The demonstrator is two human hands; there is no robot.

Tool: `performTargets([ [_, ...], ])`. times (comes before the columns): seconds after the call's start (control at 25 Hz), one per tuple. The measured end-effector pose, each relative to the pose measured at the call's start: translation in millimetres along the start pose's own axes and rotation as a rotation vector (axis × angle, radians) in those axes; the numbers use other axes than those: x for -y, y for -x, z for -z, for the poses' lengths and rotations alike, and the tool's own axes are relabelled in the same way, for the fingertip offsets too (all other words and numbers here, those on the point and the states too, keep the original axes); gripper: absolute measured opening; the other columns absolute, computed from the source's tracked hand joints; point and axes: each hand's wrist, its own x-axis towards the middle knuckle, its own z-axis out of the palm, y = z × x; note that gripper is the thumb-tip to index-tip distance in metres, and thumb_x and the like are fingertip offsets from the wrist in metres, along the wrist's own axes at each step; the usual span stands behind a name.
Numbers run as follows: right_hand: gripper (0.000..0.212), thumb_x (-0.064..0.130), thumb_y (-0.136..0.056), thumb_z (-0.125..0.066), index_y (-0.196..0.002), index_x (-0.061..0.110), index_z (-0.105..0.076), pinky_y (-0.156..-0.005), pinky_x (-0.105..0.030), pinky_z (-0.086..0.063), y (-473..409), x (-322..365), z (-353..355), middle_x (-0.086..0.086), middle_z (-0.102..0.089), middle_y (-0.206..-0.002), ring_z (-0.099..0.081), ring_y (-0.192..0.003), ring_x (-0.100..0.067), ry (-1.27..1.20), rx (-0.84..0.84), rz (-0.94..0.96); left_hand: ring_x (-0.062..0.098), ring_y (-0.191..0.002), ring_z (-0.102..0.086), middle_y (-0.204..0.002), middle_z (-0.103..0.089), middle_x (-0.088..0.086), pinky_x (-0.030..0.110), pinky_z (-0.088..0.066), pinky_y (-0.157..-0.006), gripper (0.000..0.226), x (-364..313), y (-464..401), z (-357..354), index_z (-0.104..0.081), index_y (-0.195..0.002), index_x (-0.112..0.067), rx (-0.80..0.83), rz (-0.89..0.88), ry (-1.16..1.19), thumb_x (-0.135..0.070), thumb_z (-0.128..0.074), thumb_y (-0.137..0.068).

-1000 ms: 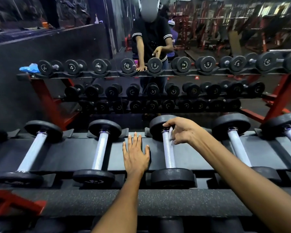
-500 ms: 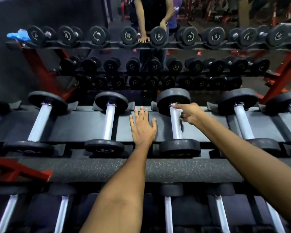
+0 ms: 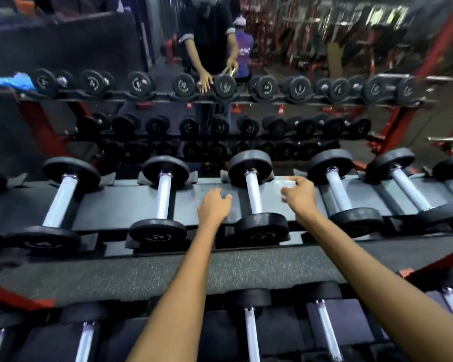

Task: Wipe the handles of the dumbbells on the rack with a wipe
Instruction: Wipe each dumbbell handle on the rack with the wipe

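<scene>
Several black dumbbells with chrome handles lie across the top shelf of the rack (image 3: 131, 205). My right hand (image 3: 300, 195) grips a small white wipe (image 3: 285, 184) just right of the middle dumbbell's handle (image 3: 253, 195), off the metal. My left hand (image 3: 215, 206) hovers over the shelf left of that handle, fingers loosely curled and holding nothing. The neighbouring dumbbell (image 3: 341, 190) sits close to the right of the wipe.
A padded grey ledge (image 3: 115, 278) runs below the top shelf, with more dumbbells on a lower tier (image 3: 250, 327). A wall mirror (image 3: 311, 35) behind reflects the rack, a person and a blue cloth (image 3: 15, 81). Red frame bars stand at both sides.
My right hand has left the middle handle and moved right with the wipe. My left hand has lifted from lying flat on the shelf and curled its fingers. The view tilted up again.
</scene>
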Motion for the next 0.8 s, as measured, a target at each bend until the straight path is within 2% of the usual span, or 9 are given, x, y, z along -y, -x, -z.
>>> performTargets([
  [0.12, 0.023, -0.003, -0.079, -0.054, -0.092, 0.015, -0.061, -0.079, -0.048, -0.056, 19, 11, 19, -0.013, -0.065, -0.088, -0.060, -0.073, -0.024, -0.028, 0.034, 0.002, 0.031, -0.122, -0.051, -0.133, -0.057, 0.015, 0.032, -0.039, -0.093, 0.039, -33, 39, 11, -0.054, -0.131, -0.009, -0.062, -0.008, 0.255, -0.030, -0.048, -0.099],
  [0.28, 0.028, -0.003, -0.076, -0.055, -0.098, 0.011, -0.064, -0.079, -0.048, -0.056, 36, 19, 64, -0.010, -0.063, -0.085, -0.061, -0.073, -0.024, -0.019, 0.028, 0.027, 0.030, -0.114, -0.055, -0.122, -0.063, 0.012, 0.029, -0.040, -0.086, 0.026, -80, 90, 9, -0.062, -0.116, -0.015, -0.075, -0.090, 0.380, -0.028, -0.049, -0.098],
  [0.44, 0.030, 0.000, -0.073, -0.059, -0.099, 0.012, -0.067, -0.066, -0.033, -0.056, 27, 11, 115, -0.008, -0.065, -0.090, -0.063, -0.080, -0.024, -0.002, -0.059, 0.066, 0.025, -0.100, -0.056, -0.111, -0.064, 0.007, 0.024, -0.034, -0.074, 0.027, -116, 116, -24, -0.066, -0.114, -0.017, -0.098, -0.133, 0.389, -0.025, -0.049, -0.097],
  [0.52, 0.030, -0.002, -0.074, -0.057, -0.100, 0.010, -0.067, -0.069, -0.035, -0.057, 15, 3, 140, -0.008, -0.065, -0.090, -0.062, -0.079, -0.022, -0.002, -0.082, 0.057, 0.021, -0.089, -0.051, -0.099, -0.060, 0.002, 0.024, -0.032, -0.071, 0.022, -129, 118, -47, -0.067, -0.106, -0.017, -0.096, -0.138, 0.378, -0.023, -0.048, -0.096],
  [0.56, 0.030, -0.003, -0.075, -0.056, -0.100, 0.008, -0.067, -0.074, -0.039, -0.058, 6, -4, 153, -0.009, -0.065, -0.090, -0.062, -0.075, -0.022, -0.021, -0.084, 0.051, 0.023, -0.087, -0.052, -0.094, -0.059, 0.002, 0.026, -0.033, -0.070, 0.018, -137, 116, -61, -0.066, -0.095, -0.018, -0.096, -0.142, 0.371, -0.022, -0.048, -0.096],
  [0.64, 0.030, -0.005, -0.076, -0.054, -0.102, 0.004, -0.065, -0.076, -0.042, -0.057, -16, -20, 175, -0.011, -0.064, -0.091, -0.060, -0.063, -0.016, -0.048, -0.058, 0.035, 0.031, -0.092, -0.058, -0.092, -0.059, 0.007, 0.035, -0.041, -0.076, 0.020, -153, 111, -90, -0.057, -0.079, -0.024, -0.101, -0.142, 0.351, -0.021, -0.048, -0.096],
  [0.68, 0.030, -0.006, -0.076, -0.053, -0.103, 0.003, -0.065, -0.076, -0.041, -0.057, -27, -27, 185, -0.011, -0.064, -0.091, -0.059, -0.060, -0.015, -0.050, -0.034, 0.024, 0.032, -0.102, -0.059, -0.101, -0.061, 0.009, 0.035, -0.043, -0.082, 0.016, -160, 106, -105, -0.061, -0.087, -0.025, -0.105, -0.130, 0.331, -0.022, -0.048, -0.097],
  [0.72, 0.029, -0.006, -0.076, -0.052, -0.101, 0.003, -0.064, -0.076, -0.042, -0.057, -37, -35, 192, -0.012, -0.065, -0.092, -0.059, -0.061, -0.016, -0.056, -0.019, 0.015, 0.030, -0.112, -0.056, -0.115, -0.061, 0.010, 0.034, -0.042, -0.090, 0.017, -165, 101, -117, -0.064, -0.105, -0.021, -0.116, -0.116, 0.306, -0.024, -0.048, -0.098],
  [0.8, 0.024, -0.005, -0.077, -0.053, -0.094, 0.008, -0.061, -0.077, -0.043, -0.057, -60, -51, 205, -0.010, -0.063, -0.088, -0.060, -0.066, -0.020, -0.077, 0.015, -0.003, 0.027, -0.125, -0.049, -0.136, -0.053, 0.010, 0.034, -0.037, -0.101, 0.037, -173, 88, -141, -0.053, -0.132, -0.011, -0.149, -0.096, 0.232, -0.028, -0.047, -0.100],
])
